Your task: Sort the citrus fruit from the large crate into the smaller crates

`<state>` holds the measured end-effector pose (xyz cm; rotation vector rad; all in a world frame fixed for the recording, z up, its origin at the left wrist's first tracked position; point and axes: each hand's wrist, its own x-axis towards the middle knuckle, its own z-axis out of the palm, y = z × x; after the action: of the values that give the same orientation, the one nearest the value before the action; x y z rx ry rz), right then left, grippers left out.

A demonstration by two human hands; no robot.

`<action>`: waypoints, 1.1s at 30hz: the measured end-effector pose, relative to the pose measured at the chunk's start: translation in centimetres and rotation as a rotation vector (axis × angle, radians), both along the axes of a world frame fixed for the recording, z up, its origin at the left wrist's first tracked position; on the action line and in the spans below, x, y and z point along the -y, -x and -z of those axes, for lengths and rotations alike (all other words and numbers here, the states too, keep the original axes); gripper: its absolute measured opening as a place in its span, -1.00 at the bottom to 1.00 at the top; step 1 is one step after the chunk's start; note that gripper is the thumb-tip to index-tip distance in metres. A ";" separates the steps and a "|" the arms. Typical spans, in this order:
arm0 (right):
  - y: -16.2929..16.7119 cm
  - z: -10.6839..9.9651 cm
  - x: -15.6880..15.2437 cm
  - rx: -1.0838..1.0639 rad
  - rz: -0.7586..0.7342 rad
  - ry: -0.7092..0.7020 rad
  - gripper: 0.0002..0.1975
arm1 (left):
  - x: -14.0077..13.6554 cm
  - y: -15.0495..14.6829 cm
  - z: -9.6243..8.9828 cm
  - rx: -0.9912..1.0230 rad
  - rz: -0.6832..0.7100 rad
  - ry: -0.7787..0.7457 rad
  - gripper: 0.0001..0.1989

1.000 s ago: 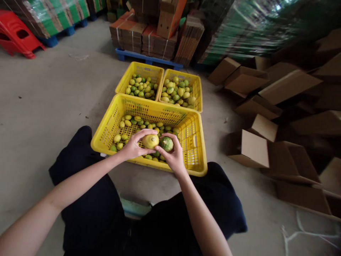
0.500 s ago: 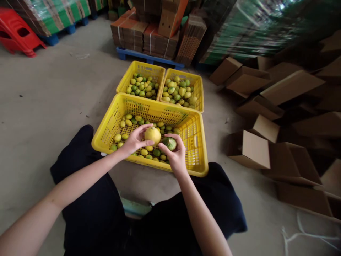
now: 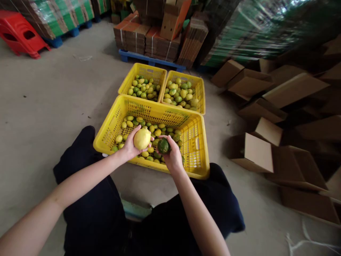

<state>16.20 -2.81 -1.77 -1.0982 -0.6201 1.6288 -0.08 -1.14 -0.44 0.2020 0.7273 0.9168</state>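
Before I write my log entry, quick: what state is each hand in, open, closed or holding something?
Left hand: holding a yellow fruit.
Right hand: holding a dark green fruit.

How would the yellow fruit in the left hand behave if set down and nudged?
The yellow fruit would probably roll, since it looks nearly round. It seems fairly firm, as its outline looks full and undented in the left hand. Its skin looks smooth, so it may be a little slippery.
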 end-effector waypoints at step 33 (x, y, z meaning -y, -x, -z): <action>1.2 0.3 -2.0 -0.421 0.121 0.320 -0.66 | -2.3 0.0 3.5 -0.007 -0.425 0.207 -0.68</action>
<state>15.01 -0.76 -2.02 -0.9513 -0.0172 1.8195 -0.04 1.20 -3.95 -0.1396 0.8841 1.2336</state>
